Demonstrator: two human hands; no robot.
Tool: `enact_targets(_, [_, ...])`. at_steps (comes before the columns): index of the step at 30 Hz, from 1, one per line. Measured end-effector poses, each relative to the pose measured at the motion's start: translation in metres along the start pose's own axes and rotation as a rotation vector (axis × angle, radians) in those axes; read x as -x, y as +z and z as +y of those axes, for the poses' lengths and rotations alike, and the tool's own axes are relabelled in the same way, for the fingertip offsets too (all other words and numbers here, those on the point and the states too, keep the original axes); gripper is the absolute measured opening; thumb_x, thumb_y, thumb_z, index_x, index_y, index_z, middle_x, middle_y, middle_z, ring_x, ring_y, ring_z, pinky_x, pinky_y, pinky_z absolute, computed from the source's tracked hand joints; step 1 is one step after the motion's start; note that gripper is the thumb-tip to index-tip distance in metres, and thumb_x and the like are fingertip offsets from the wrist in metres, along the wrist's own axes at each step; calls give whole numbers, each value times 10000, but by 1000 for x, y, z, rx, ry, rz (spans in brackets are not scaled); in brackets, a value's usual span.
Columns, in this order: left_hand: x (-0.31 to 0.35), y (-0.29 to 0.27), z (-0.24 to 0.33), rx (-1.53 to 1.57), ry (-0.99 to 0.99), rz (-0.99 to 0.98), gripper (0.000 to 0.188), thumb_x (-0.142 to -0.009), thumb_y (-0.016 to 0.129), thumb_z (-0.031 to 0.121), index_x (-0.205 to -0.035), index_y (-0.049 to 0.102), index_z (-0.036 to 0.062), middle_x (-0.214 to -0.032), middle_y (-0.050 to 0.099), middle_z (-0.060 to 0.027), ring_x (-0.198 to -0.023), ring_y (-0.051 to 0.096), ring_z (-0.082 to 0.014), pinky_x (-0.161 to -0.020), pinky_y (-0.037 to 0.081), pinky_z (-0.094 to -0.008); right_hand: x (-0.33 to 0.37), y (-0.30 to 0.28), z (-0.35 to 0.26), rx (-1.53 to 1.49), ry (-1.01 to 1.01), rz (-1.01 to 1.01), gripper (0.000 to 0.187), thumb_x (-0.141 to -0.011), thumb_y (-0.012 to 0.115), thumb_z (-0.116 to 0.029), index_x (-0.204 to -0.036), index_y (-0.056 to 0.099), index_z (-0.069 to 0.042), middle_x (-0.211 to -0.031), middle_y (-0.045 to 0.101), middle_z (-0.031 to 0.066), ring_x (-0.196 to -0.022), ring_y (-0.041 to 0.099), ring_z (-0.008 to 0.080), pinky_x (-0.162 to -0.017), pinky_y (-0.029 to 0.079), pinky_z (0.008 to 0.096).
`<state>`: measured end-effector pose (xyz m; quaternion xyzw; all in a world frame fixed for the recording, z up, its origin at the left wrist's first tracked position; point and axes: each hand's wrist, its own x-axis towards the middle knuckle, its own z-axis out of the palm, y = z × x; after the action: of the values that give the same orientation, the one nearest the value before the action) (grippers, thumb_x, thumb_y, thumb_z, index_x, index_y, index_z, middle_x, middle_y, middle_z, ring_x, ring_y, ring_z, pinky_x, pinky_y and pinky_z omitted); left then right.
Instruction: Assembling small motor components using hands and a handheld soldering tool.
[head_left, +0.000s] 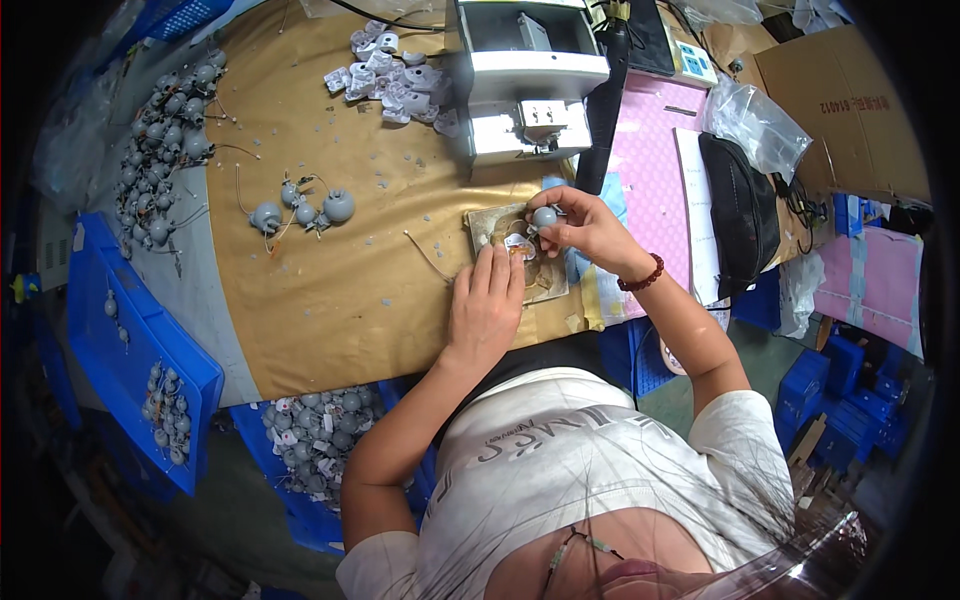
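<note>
- Now, head view: the right hand [590,232] pinches a grey ball [544,217] between thumb and fingers above the far right part of a square plate [548,289], likely for fine control.
- Meanwhile, the left hand [485,305] lays its fingertips at a white piece [518,243] on that plate, seemingly to steady it; whether they clasp it, I cannot tell.
- And the plate lies on the table [320,330] near the person, probably for easy reach.
- Off left, wired grey balls [338,206] sit apart from white casings [395,88], perhaps sorted by kind.
</note>
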<state>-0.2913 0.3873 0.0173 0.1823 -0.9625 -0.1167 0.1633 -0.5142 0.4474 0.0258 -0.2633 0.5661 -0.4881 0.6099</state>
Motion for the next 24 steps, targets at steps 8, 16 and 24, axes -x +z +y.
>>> enact_targets(8, [2,7,-6,129,-63,46,432,-767,670,32,-1199,645,20,-1237,616,-153,-1198,574,-300,-941,467,-415,3,4,-8,-155,-47,-37,380,-927,655,-24,-1282,533,27,-940,667,68,-808,659,123,-753,563,266])
enact_targets(16, [-3,1,-8,142,-61,68,285,-857,620,100,-1127,665,19,-1178,644,-121,-1165,592,-267,-897,483,-385,-6,3,-3,-111,4,-46,415,-907,695,-18,-1288,534,13,-986,665,75,-801,658,126,-744,570,265])
enact_targets(24, [-4,3,-10,194,-90,79,311,-812,677,91,-1121,669,50,-1171,639,-97,-1174,589,-267,-901,481,-387,-6,0,-4,-141,12,-108,379,-927,670,-18,-1283,542,8,-973,667,66,-810,660,116,-765,561,255])
